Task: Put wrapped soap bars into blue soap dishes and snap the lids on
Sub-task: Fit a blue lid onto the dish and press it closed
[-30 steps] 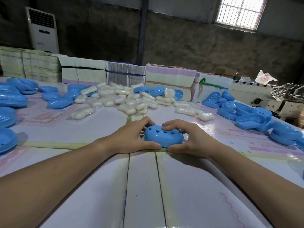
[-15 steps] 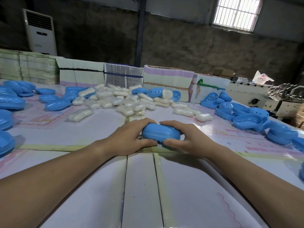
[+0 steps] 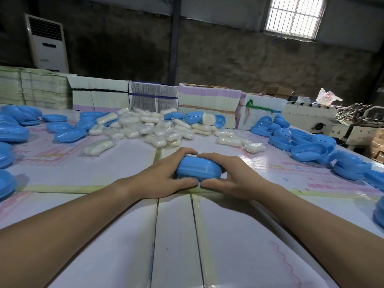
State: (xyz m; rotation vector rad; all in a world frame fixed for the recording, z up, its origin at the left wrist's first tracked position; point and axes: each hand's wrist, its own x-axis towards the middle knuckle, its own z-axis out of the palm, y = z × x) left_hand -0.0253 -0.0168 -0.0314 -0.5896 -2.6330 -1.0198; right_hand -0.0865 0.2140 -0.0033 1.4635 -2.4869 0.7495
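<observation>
Dim room, bright barred window (image 3: pixel 294 16), wide-angle edge warp.

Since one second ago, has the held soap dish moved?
Yes. The soap dish stayed over the table's tape seam but rolled: its heart-holed face no longer shows.

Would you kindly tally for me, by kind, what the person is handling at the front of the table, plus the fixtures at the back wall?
Hands: 2 (left hand, right hand)
Closed soap dish gripped between them: 1
Air conditioner: 1
Window: 1
Total: 5
</observation>
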